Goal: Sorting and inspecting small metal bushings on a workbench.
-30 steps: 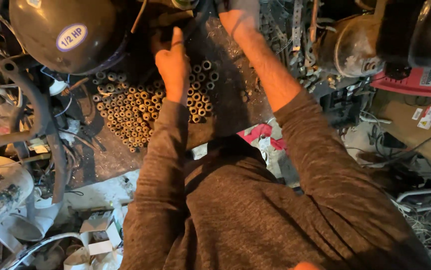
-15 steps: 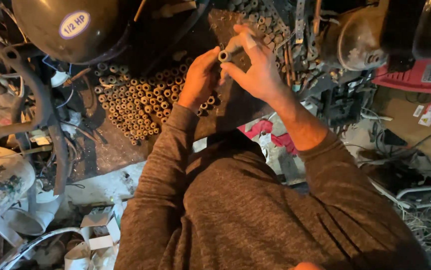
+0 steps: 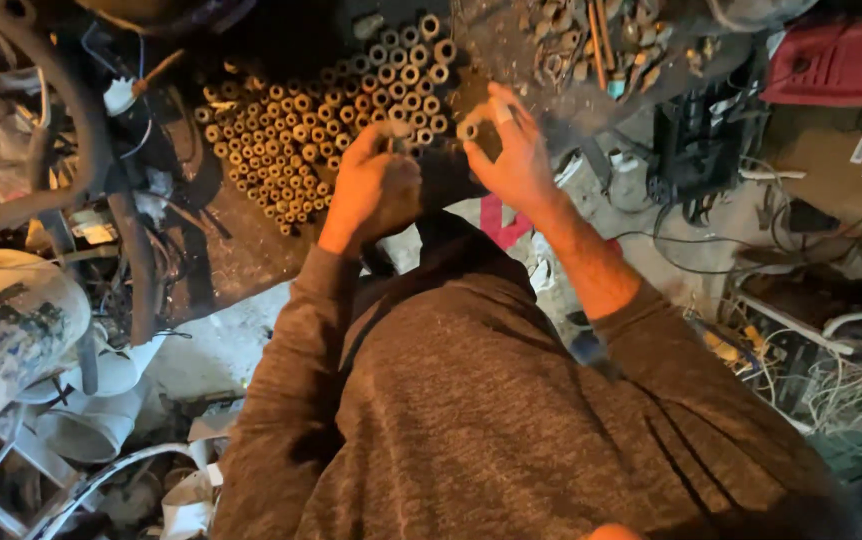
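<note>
A short metal tube (image 3: pixel 467 129) sits pinched in the right hand (image 3: pixel 511 152), just below the cluster of upright tubes (image 3: pixel 326 140) on the dark surface (image 3: pixel 241 250). The left hand (image 3: pixel 376 185), curled nearly closed at the cluster's lower edge, grips something small I cannot make out. A red case (image 3: pixel 836 62) lies well right of the cluster.

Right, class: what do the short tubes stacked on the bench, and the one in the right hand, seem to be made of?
The stacked short tubes look like metal, likely brass or copper: dull yellow-brown walls, hollow dark bores, tarnished rather than polished. The warm light could be tinting them. The single tube pinched by the right hand looks greyer, perhaps steel or dirty brass; too small to tell. The left hand hides what it grips.
</note>
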